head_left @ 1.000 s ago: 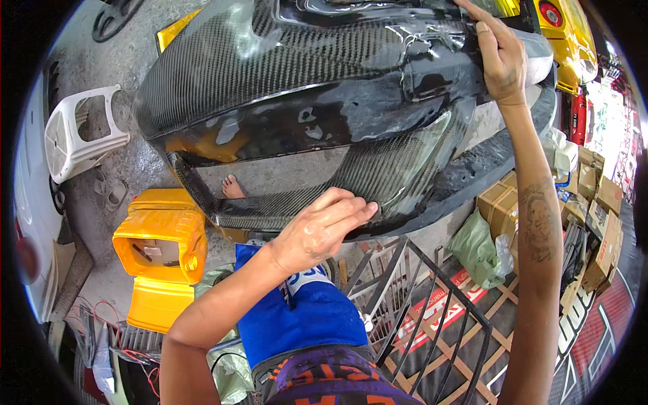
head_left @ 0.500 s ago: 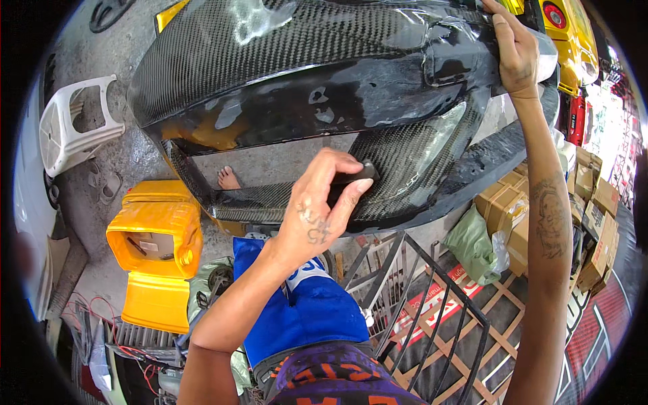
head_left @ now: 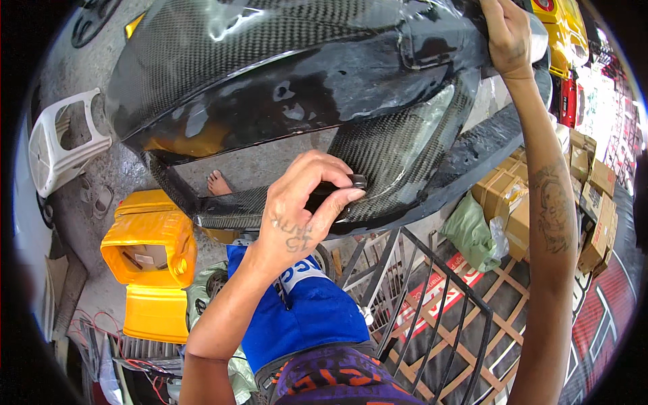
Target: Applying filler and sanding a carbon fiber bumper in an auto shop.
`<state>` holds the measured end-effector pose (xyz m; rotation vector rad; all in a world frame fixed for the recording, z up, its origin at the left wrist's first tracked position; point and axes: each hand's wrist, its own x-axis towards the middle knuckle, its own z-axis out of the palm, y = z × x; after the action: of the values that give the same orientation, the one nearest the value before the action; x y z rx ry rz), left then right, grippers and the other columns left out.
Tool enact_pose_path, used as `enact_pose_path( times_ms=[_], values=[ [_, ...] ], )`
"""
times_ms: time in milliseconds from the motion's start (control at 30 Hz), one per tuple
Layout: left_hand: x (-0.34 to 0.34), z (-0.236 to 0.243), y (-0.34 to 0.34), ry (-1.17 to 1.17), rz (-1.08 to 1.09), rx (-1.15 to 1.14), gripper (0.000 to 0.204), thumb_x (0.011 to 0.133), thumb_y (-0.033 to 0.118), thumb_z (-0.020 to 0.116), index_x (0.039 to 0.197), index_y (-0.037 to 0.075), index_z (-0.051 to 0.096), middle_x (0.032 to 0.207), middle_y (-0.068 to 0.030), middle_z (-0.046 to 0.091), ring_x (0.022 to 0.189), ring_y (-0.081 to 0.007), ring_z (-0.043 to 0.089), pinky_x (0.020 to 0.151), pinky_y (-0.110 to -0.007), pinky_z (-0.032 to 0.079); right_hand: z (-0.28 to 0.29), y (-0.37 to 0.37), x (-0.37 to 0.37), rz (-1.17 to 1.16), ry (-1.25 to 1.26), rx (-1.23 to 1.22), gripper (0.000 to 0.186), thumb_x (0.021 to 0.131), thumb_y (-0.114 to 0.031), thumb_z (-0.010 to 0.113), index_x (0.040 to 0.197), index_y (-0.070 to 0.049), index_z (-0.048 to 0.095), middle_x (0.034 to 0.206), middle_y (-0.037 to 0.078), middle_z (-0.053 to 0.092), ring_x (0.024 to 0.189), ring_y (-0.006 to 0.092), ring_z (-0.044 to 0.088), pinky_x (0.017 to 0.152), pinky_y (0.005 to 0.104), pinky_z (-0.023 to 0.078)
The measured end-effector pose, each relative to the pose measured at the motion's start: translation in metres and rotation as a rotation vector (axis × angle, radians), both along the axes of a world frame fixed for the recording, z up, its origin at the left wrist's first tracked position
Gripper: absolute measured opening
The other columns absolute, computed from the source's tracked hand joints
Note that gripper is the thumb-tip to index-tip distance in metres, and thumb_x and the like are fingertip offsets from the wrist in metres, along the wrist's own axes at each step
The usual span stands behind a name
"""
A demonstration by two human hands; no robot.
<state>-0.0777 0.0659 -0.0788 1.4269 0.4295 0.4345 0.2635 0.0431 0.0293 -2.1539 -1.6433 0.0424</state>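
Observation:
A large glossy black carbon-fibre body part [head_left: 263,94], like a car bumper, with a patchy dark band and an opening, spans the upper view. My left hand [head_left: 307,206] pinches a small dark block-like piece [head_left: 356,181] against the woven lower section at the opening's right; much of the piece is hidden by my fingers. My right hand [head_left: 509,44] is closed over the part's upper right edge, arm stretched along the right. My blue shorts [head_left: 300,324] show below, and a bare foot [head_left: 217,183] through the opening.
A yellow plastic container [head_left: 148,229] and a white stool [head_left: 54,145] lie at left, sandals [head_left: 98,199] between. A black metal grate [head_left: 418,304] is below right, beside cardboard boxes [head_left: 506,196] and a green bag [head_left: 466,229]. Yellow bodywork [head_left: 563,34] stands top right. Red cables [head_left: 121,354] lie bottom left.
My left fingers were lying on the carbon surface; they have curled into a pinch on the dark piece, and the hand sits further left. The view has shifted slightly; my right hand stays on the edge.

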Motion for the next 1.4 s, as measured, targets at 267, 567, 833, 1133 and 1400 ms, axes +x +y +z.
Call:
enact_pose_path(
  times_ms=[267,567,833,1133,1400],
  values=[
    [0.005,0.020,-0.006,0.129,0.057,-0.445,0.010,0.086,-0.001,0.078,0.095,-0.001,0.073,0.099,-0.0110,0.071,0.094,-0.0195,0.068,0.085,-0.030,0.053,-0.011,0.000,0.011,0.021,0.040,0.044,0.041,0.103,-0.020,0.044,0.129,-0.001,0.070,0.111,0.012,0.074,0.098,0.0167,0.064,0.091,0.0281,0.048],
    [0.008,0.018,-0.004,0.127,-0.106,-0.063,0.017,0.090,-0.001,0.074,0.107,-0.001,0.075,0.102,-0.0104,0.069,0.094,-0.0155,0.065,0.083,-0.028,0.051,-0.005,-0.001,0.006,0.023,0.027,0.068,0.039,0.104,-0.021,0.046,0.127,-0.002,0.072,0.100,0.011,0.076,0.083,0.0151,0.063,0.078,0.0268,0.049],
    [0.008,0.024,0.005,0.114,-0.206,0.082,0.007,0.091,0.001,0.074,0.096,-0.001,0.068,0.110,-0.0110,0.067,0.104,-0.0184,0.063,0.090,-0.030,0.050,-0.005,-0.002,0.000,-0.076,-0.023,-0.016,0.039,0.103,-0.024,0.047,0.122,-0.004,0.074,0.092,0.013,0.075,0.072,0.0158,0.061,0.070,0.0280,0.048],
    [0.005,0.009,0.000,0.039,-0.172,-0.010,0.015,0.090,-0.006,0.071,0.102,-0.002,0.062,0.107,-0.0113,0.065,0.099,-0.0180,0.061,0.091,-0.029,0.049,-0.006,0.002,0.001,0.026,-0.028,0.103,0.039,0.103,-0.023,0.047,0.122,-0.004,0.074,0.099,0.015,0.077,0.076,0.0181,0.066,0.073,0.0289,0.051],
    [0.011,0.017,-0.002,0.112,-0.118,-0.063,0.011,0.088,-0.001,0.076,0.099,-0.002,0.074,0.100,-0.0089,0.067,0.096,-0.0183,0.064,0.085,-0.029,0.051,-0.009,0.000,0.006,0.044,-0.064,0.095,0.039,0.104,-0.023,0.046,0.125,-0.004,0.073,0.077,0.008,0.067,0.060,0.0136,0.050,0.060,0.0290,0.042]
  ],
)
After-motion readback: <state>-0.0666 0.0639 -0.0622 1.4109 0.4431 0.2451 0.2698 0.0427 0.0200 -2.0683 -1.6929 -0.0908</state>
